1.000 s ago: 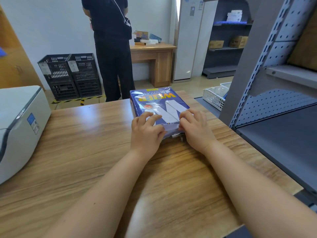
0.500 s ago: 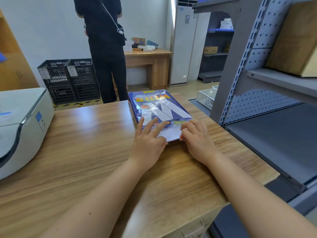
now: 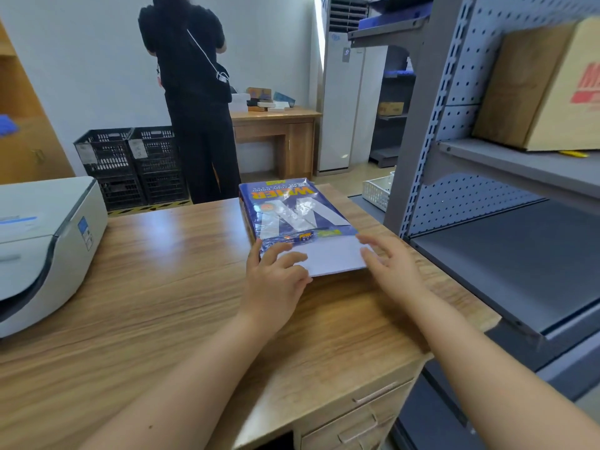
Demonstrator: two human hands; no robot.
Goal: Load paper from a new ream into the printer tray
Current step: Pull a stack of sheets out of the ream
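Observation:
A ream of paper (image 3: 292, 216) in a blue wrapper lies on the wooden desk (image 3: 162, 287), its near end open with white sheets (image 3: 334, 258) showing. My left hand (image 3: 276, 277) rests with its fingers on the near left corner of the white stack. My right hand (image 3: 389, 264) is beside the stack's near right corner, fingers spread and blurred. A white and grey printer (image 3: 39, 241) sits at the desk's left edge.
A grey metal shelf rack (image 3: 487, 222) stands close on the right, with a cardboard box (image 3: 545, 89) on it. Behind the desk a person in black (image 3: 194, 102) stands by black crates (image 3: 130, 164). A white basket (image 3: 378, 190) sits on the floor. Desk drawers (image 3: 357, 417) are below.
The wrapper's near end has been pushed back, baring more white paper. My hands have shifted apart toward the stack's near corners. The view has tilted up and to the right.

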